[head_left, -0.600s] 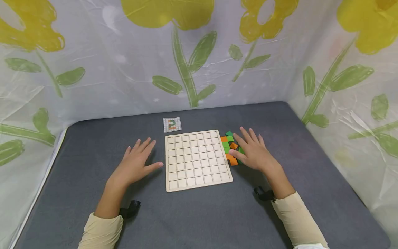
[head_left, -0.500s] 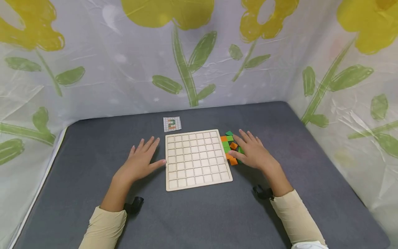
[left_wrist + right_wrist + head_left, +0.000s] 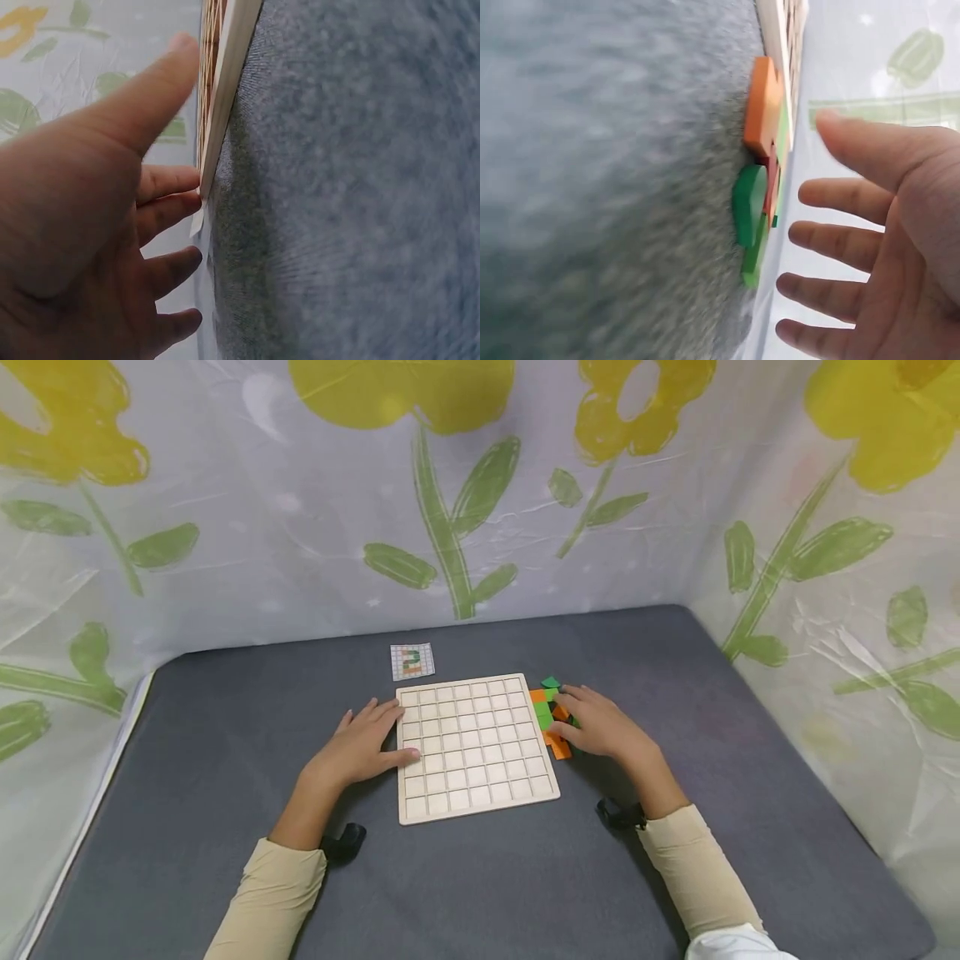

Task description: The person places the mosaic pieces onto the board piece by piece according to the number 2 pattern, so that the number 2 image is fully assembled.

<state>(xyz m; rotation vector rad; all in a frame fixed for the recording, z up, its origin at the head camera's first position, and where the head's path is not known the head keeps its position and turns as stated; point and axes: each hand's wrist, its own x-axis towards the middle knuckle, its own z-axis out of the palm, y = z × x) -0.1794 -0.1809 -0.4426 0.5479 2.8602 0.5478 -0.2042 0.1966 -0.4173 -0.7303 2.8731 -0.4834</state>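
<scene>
The pale wooden grid board [image 3: 477, 747] now has the left hand [image 3: 365, 750] flat against its edge; the right hand [image 3: 600, 727], fingers relaxed, has lowered over the orange and green square tiles [image 3: 551, 718], gripping none.

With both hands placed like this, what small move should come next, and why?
Probably the right hand should pinch one block from the orange and green blocks under its fingers. The grid board has every cell empty, the left hand rests against its left edge, and the right hand holds nothing.
</scene>
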